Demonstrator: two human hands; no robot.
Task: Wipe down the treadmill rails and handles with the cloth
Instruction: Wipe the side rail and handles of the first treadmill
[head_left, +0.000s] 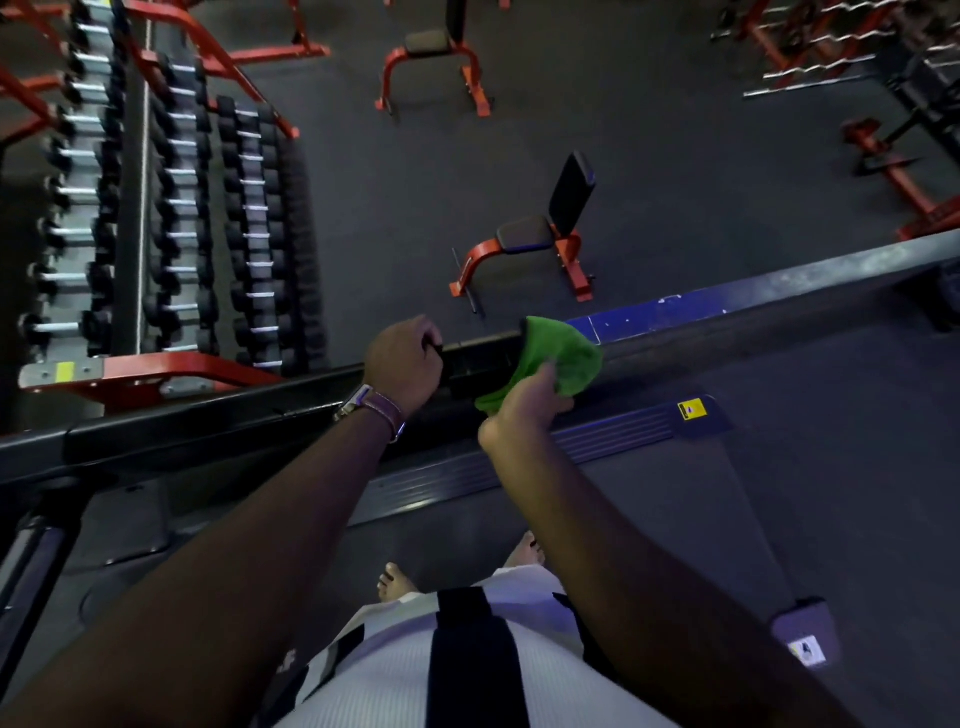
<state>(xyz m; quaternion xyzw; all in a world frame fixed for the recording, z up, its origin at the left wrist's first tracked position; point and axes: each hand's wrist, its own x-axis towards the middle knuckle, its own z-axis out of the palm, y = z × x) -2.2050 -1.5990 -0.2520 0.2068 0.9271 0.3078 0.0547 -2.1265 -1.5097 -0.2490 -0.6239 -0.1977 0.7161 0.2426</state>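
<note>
Cloth (563, 353) on the treadmill rail (483, 358), green and soft, draped over the bar's right end.
It looked light and limp, likely best bunched in the palm and pressed along the stiff, smooth rail. The right hand (524, 402) grasped its near edge, arm reaching forward; the left hand (402, 358), wearing a watch (371, 408), curled round the rail just left of it.
</note>
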